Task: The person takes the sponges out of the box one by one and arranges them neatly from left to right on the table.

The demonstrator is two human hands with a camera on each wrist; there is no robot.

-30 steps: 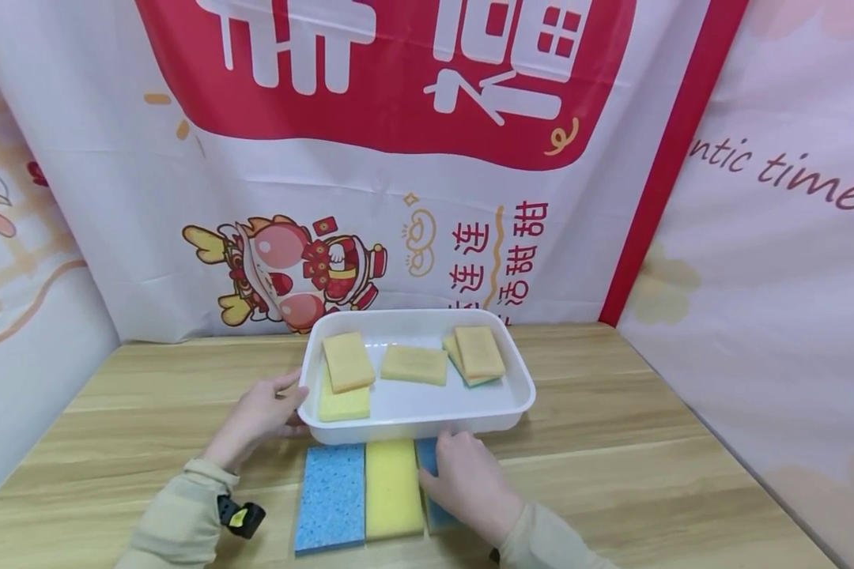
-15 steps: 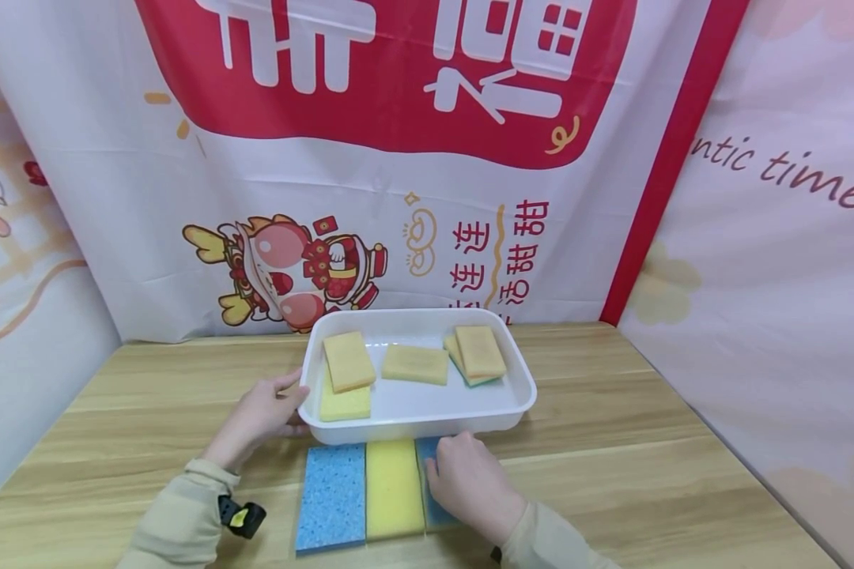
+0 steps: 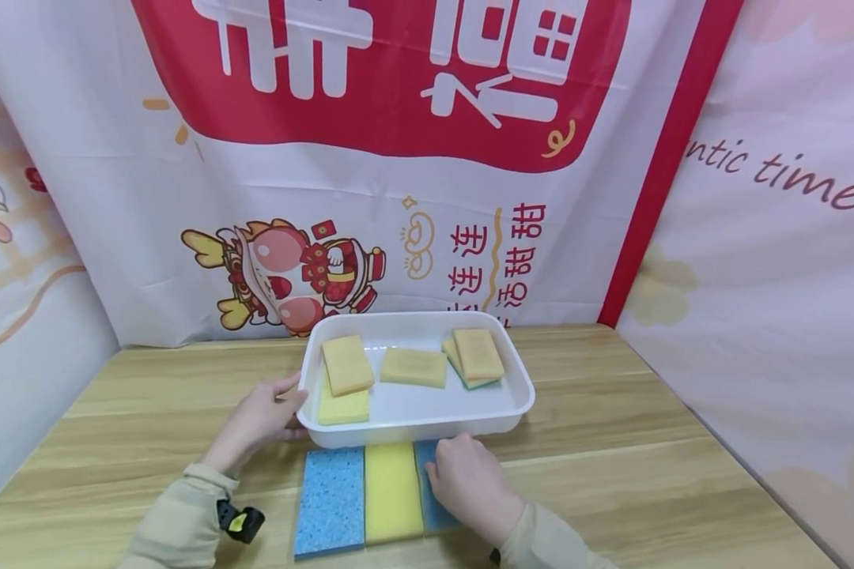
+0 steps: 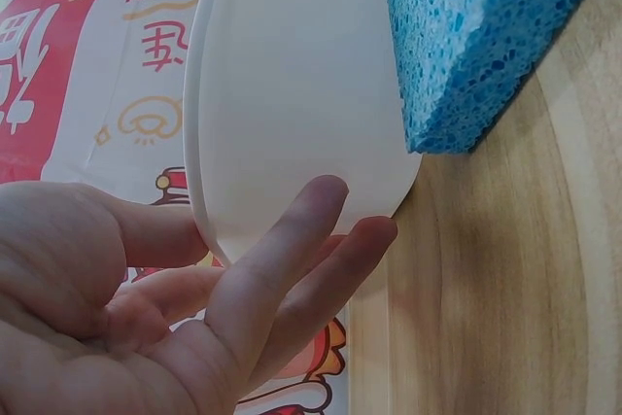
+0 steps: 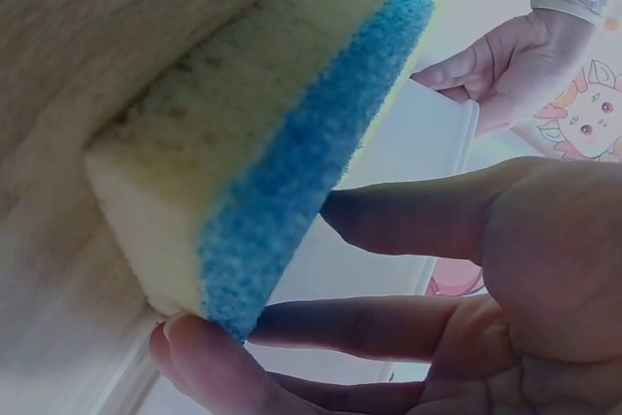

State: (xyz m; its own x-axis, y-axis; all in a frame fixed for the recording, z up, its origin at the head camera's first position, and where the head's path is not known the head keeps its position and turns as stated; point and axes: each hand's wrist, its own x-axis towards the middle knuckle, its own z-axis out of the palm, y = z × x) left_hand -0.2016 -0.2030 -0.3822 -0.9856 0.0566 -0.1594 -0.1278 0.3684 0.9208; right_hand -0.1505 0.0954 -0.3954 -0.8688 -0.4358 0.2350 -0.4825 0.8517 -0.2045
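Note:
In the head view my left hand (image 3: 270, 411) holds the left end of a white plastic tray (image 3: 416, 433), its thumb at the rim and other fingers along the outer wall. My right hand (image 3: 473, 482) grips a sponge (image 5: 282, 162) with a blue top and a cream foam body. Its thumb is on the blue face, and fingertips meet the near end in the right wrist view. That sponge lies at the right of a row in front of the tray, beside a yellow sponge (image 3: 393, 494) and a speckled blue sponge (image 3: 330, 502).
Several sponges are inside the tray: two overlapping at left (image 3: 347, 365), a tan one (image 3: 413, 368) in the middle, and two stacked at right (image 3: 478, 354). The tray stands on a wood-grain table (image 3: 612, 442) near a printed white and red cloth backdrop (image 3: 413, 182).
My right thumb has drawn slightly right, away from the yellow sponge, and the fingers look more curled over the blue-topped sponge. The left hand and tray have stayed in place.

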